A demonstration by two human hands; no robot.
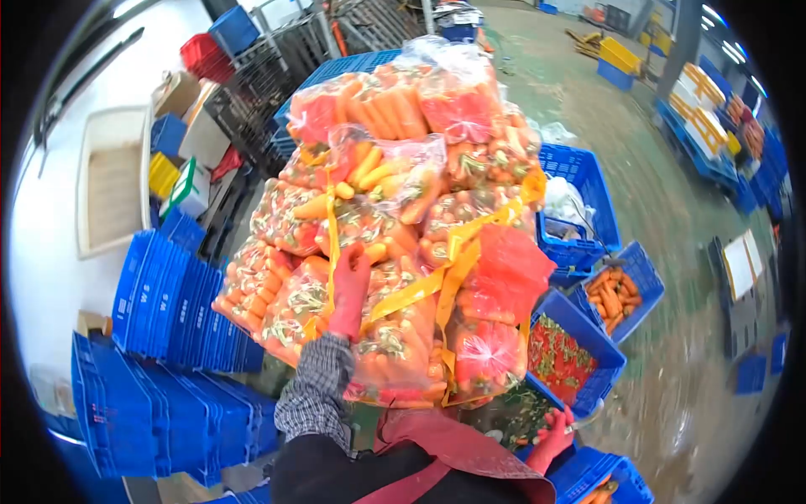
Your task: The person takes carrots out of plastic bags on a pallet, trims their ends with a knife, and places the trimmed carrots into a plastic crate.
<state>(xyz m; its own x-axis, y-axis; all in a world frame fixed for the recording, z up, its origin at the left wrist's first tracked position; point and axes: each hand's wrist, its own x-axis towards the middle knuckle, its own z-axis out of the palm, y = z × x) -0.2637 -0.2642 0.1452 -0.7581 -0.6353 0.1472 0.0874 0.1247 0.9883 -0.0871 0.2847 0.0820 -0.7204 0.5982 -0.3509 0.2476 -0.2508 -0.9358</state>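
Observation:
A large pile of clear bags of carrots (395, 307) stands before me, with yellow straps (416, 294) running over it. My left hand (348, 294), in a pink glove, rests on the near middle of the pile beside an upright strap, its fingers bent together; what they grip is hidden. My right hand (550, 438), also gloved, is low at the right beside the blue crates. Its fingers are curled round a small, pale, curved object that I cannot make out. A red bag (502, 273) lies on the pile's right side.
Stacked blue crates (180, 302) stand at the left. On the right are a crate of loose carrots (646, 290) and a crate with red netting and green scraps (611, 361). Metal racks (252, 109) are at the back left. Wet green floor (680, 403) extends at the right.

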